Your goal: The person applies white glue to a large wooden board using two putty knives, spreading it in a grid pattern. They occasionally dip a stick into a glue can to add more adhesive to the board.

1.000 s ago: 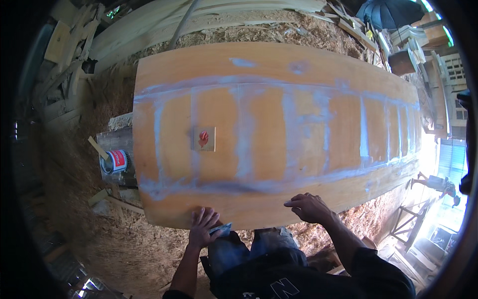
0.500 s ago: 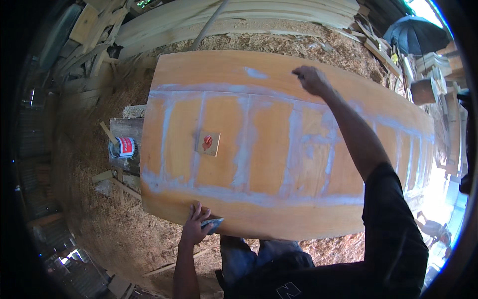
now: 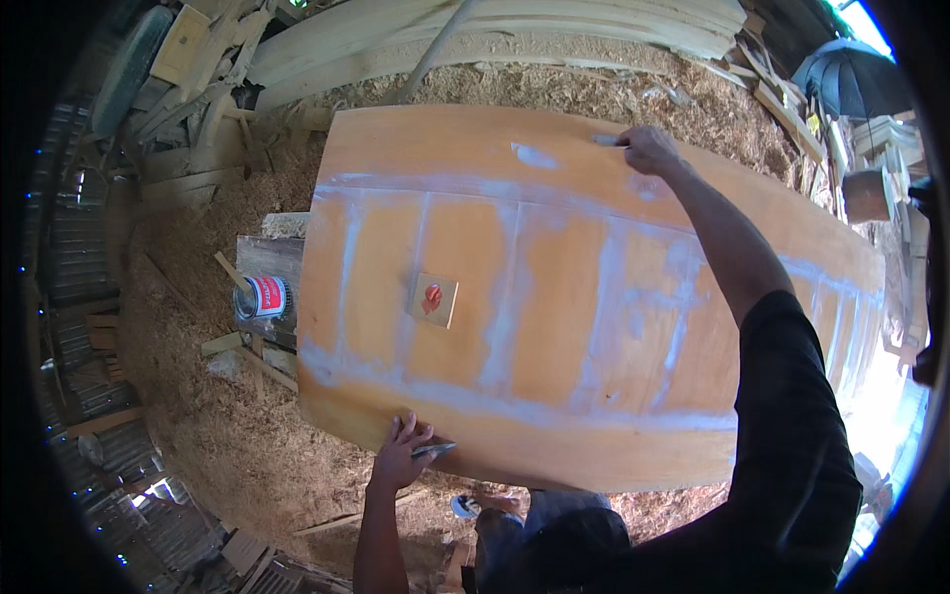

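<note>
The left hand (image 3: 402, 457) is clasping a thin grey blade (image 3: 435, 449), fingers splaying on the near edge of a smooth wooden panel (image 3: 560, 287). Lilac streaks (image 3: 606, 297) are crossing it around 1 square board (image 3: 424, 311) bearing a red blob (image 3: 432, 296). The right hand (image 3: 653, 153) is pinching a flat tool (image 3: 606, 141) near the far edge.

Glare lower right; dark, curved rim

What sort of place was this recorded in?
Probably a woodworking shop: loose wood shavings cover the ground, long pale boards are piled along the far side, and a large wooden panel with whitish streaks along its seams lies before the person.
</note>
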The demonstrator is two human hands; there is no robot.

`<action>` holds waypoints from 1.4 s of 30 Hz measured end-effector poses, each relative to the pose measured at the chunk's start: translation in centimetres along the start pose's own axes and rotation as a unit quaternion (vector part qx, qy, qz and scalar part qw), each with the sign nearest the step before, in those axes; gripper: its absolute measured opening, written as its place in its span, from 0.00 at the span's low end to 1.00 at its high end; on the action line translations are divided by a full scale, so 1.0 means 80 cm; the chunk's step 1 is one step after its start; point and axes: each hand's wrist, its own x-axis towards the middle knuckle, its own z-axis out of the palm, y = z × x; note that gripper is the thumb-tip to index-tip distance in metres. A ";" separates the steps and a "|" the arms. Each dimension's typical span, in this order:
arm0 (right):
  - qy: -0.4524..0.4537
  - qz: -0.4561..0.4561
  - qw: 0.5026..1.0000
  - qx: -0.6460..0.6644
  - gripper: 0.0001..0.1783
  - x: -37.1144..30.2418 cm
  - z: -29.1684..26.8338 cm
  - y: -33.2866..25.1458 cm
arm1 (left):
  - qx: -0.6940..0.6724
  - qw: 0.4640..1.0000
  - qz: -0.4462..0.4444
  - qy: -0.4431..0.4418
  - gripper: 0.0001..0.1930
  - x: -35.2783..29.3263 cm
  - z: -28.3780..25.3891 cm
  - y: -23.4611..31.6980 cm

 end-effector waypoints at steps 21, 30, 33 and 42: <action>0.015 0.017 1.000 -0.017 0.18 0.025 0.015 -0.065 | -0.068 0.997 -0.020 -0.006 0.27 0.005 0.010 -0.003; -0.039 -0.061 0.997 0.001 0.18 0.004 0.022 -0.068 | -0.097 0.995 -0.013 -0.003 0.29 0.005 0.021 -0.014; 0.031 -0.069 0.967 0.244 0.18 -0.067 0.027 -0.094 | -0.087 0.996 -0.014 0.003 0.28 0.010 0.022 -0.015; -0.139 0.025 0.738 0.660 0.20 -0.511 0.193 -0.267 | -0.104 0.993 0.017 0.061 0.26 0.007 0.035 -0.022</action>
